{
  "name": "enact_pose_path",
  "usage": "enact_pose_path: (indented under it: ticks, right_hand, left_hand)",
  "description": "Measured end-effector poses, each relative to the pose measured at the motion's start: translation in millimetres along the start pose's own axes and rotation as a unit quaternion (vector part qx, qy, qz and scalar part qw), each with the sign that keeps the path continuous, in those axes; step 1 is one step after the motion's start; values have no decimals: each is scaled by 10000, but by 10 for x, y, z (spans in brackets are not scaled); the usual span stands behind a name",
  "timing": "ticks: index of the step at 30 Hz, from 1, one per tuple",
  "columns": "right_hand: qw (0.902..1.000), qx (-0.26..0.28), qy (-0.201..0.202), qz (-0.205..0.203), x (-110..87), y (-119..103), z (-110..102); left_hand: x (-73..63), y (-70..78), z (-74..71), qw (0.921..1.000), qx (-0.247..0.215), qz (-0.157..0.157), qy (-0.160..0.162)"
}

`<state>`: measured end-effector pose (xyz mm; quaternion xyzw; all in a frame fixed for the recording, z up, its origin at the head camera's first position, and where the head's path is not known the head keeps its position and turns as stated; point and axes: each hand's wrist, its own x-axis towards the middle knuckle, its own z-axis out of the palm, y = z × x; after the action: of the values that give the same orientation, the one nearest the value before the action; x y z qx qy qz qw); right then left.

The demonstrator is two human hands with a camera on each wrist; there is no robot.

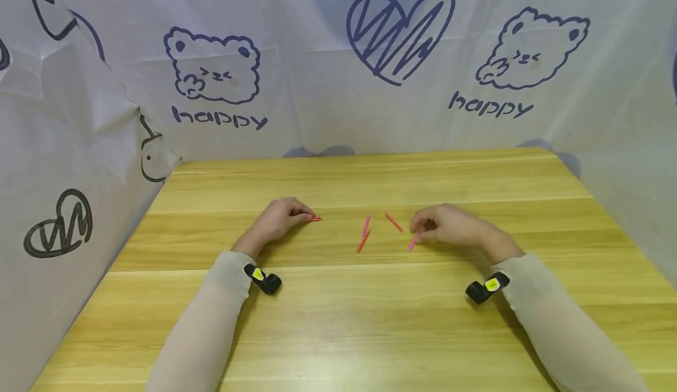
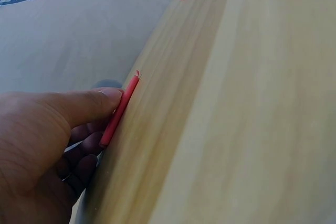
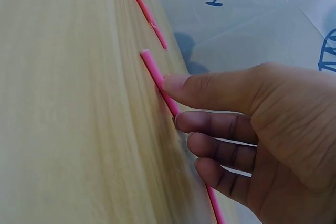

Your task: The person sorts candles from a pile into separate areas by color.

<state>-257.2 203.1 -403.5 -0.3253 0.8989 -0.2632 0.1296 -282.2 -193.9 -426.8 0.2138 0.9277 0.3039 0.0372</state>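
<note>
My left hand (image 1: 280,217) pinches a short red straw-like stick (image 2: 121,109) between thumb and fingers, close over the left middle of the table. The stick's small curled flap shows at its far tip. To the right, my right hand (image 1: 452,224) holds a short pink stick (image 3: 152,67), its thumb laid along the stick and the other fingers bent beneath. More pink stick shows under those fingers in the right wrist view, its middle hidden. Between the hands lie a pink stick (image 1: 366,225), a red stick (image 1: 363,241) and another red stick (image 1: 394,223).
The wooden table (image 1: 338,315) spreads out under both arms. A white curtain (image 1: 312,86) with drawn bears and hearts hangs behind it and along the sides. Black bands with small cameras sit on the left wrist (image 1: 263,279) and right wrist (image 1: 486,288).
</note>
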Motion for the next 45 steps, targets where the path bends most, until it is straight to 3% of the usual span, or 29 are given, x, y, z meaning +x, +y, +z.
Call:
enact_pose_path:
  ticks: [18,31,45]
  right_hand:
    - [9988,-442,59,-195,22,-107,86]
    - [10000,-73,-15,49,35,-131,66]
    - [9966,-777,262,60,59,-181,128]
  left_hand:
    - [-11,-2,21,10000,39,-22,-9]
    - [-9,28,-2,9999,113,-62,13]
    - [-7,37,1,9998,185,-41,8]
